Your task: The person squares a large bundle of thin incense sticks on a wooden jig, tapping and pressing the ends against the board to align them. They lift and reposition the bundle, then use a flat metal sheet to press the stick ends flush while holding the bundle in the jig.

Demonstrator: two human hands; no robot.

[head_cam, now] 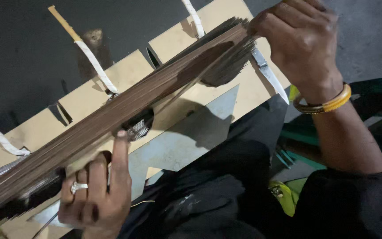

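Note:
A long bundle of thin brown sticks (124, 104) lies slantwise across a notched wooden board (85, 99), from lower left to upper right. My left hand (96, 190), wearing a ring, grips the bundle from below near its lower end. At the bundle's upper end my right hand (299, 42), with yellow bangles at the wrist, holds the stick tips together with a knife; the blade (268, 73) points down and right from under the fingers.
White cords (96, 66) run through the board's notches at left, middle and top. A grey metal sheet (186, 139) lies under the board. Dark cloth covers my lap below; green and yellow items sit at the right. Dark floor lies beyond the board.

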